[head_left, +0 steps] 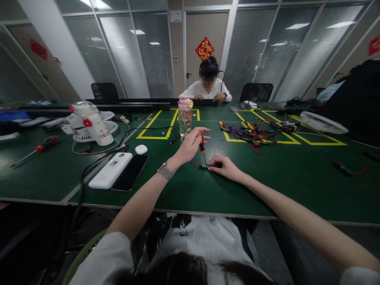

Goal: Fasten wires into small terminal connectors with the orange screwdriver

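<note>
My left hand, with a watch on its wrist, is closed around the handle of a small orange-and-black screwdriver. The screwdriver stands nearly upright, and its thin shaft reaches down to a small green circuit board lying on the green table. From the right, my right hand pinches the end of that board between thumb and fingers. A thin red wire runs off the board's left side. Whether the screwdriver tip sits in a screw is too small to make out.
A pink-lidded bottle stands just beyond my hands. Tangled wired boards lie at the back right. To the left are a white power bank, a black phone, a white case and a red screwdriver. A person sits opposite.
</note>
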Tool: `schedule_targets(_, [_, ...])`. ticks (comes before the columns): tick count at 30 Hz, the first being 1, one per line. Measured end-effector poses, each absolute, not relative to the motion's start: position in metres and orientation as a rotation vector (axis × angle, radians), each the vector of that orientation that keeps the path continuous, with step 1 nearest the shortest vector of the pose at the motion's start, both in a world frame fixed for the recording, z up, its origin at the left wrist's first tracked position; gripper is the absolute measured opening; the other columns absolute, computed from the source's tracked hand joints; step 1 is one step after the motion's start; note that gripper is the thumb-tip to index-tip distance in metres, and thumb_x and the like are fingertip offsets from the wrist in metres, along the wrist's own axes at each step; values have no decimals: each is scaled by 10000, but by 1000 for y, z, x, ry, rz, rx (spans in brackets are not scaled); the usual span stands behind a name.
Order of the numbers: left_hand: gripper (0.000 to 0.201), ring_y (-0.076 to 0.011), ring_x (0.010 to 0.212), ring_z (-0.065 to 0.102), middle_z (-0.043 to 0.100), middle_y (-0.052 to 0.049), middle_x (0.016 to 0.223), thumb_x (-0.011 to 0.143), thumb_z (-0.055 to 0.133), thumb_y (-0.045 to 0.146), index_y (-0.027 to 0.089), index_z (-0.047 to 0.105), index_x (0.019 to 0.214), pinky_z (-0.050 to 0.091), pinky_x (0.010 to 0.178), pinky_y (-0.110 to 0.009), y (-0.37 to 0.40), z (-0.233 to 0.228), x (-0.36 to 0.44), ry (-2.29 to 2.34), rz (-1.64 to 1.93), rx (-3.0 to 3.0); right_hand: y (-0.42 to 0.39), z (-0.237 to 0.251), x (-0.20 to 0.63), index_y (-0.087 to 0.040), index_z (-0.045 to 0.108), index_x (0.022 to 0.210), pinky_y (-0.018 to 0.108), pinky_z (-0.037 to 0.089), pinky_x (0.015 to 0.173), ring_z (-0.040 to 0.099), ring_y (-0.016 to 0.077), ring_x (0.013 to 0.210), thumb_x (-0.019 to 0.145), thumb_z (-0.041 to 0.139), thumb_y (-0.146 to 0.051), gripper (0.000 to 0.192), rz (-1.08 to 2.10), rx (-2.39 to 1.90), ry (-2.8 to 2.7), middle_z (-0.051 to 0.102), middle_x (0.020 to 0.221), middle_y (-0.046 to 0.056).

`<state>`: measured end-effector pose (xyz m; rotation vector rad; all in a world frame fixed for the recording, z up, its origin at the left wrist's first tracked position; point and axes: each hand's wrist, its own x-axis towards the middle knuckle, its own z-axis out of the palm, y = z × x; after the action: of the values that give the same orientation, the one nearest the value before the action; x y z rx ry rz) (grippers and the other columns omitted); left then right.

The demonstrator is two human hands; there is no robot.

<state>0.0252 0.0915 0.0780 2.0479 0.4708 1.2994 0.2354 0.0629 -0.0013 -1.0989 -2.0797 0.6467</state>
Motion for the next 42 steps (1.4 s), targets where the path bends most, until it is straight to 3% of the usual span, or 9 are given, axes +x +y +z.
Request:
schedule_targets(2, [205, -173, 1006, 716, 622, -127, 1262, 1028, 446, 261, 165, 550, 1175, 609, 828, -297, 93, 77, 28, 443, 1275, 1978, 62, -2, 235, -180, 762, 808, 308, 477, 693, 596, 174, 739, 809, 749, -326, 146, 654, -1088, -2070, 636, 797, 35])
schedule_targets(9, [204, -130, 792, 690, 699, -45, 999, 918, 672, 339, 174, 668, 1038, 585, 711, -245, 83, 72, 38, 615, 1498, 1956, 64, -3, 236, -186, 766, 814, 312, 481, 687, 601, 175, 730, 802, 755, -337, 152, 645, -1107, -2072, 650, 796, 37])
schedule_targets(15, [320, -166, 956, 703, 678, -90, 1172, 1049, 408, 320, 194, 666, 1190, 578, 835, -301, 74, 72, 37, 559, 1532, 2117, 64, -4, 233, -189, 763, 839, 302, 489, 674, 597, 163, 703, 793, 754, -289, 111, 603, -1104, -2085, 642, 792, 29])
schedule_targets(19, [305, -172, 1001, 691, 674, -98, 1208, 1043, 442, 290, 200, 638, 1260, 570, 877, -320, 72, 71, 38, 527, 1604, 2151, 62, -3, 231, -195, 764, 872, 306, 492, 696, 600, 160, 702, 795, 742, -248, 96, 566, -1092, -2096, 656, 821, 33])
schedule_targets(23, [208, -153, 892, 652, 672, -53, 1013, 997, 573, 301, 211, 698, 1137, 561, 784, -284, 69, 71, 40, 611, 1691, 2168, 61, -2, 230, -186, 769, 855, 313, 493, 699, 604, 166, 707, 796, 733, -230, 82, 576, -1106, -2089, 657, 815, 39])
schedule_targets(27, [149, -153, 820, 582, 576, -12, 857, 948, 664, 351, 236, 741, 1002, 536, 802, -308, 68, 73, 37, 848, 1769, 2247, 61, 0, 229, -195, 780, 833, 319, 502, 709, 618, 174, 725, 790, 751, -247, 73, 596, -1122, -2064, 668, 810, 39])
schedule_targets(34, [319, -179, 1088, 646, 641, -89, 1222, 1055, 404, 235, 213, 671, 1227, 517, 982, -359, 72, 74, 36, 523, 1673, 2222, 62, -2, 227, -192, 790, 848, 312, 504, 708, 634, 174, 739, 794, 752, -247, 86, 590, -1110, -2075, 689, 833, 46])
schedule_targets(38, [256, -172, 1007, 682, 702, -76, 1094, 1023, 497, 223, 196, 671, 1209, 553, 899, -328, 72, 73, 38, 478, 1703, 2158, 63, -3, 226, -177, 782, 847, 298, 498, 698, 621, 163, 730, 791, 751, -217, 76, 583, -1117, -2083, 677, 826, 44])
schedule_targets(42, [111, -148, 847, 627, 649, -21, 899, 929, 682, 245, 213, 730, 1024, 545, 786, -292, 74, 72, 37, 607, 1825, 2167, 61, -2, 225, -167, 776, 852, 300, 496, 710, 614, 162, 736, 799, 744, -204, 72, 578, -1127, -2083, 667, 825, 44])
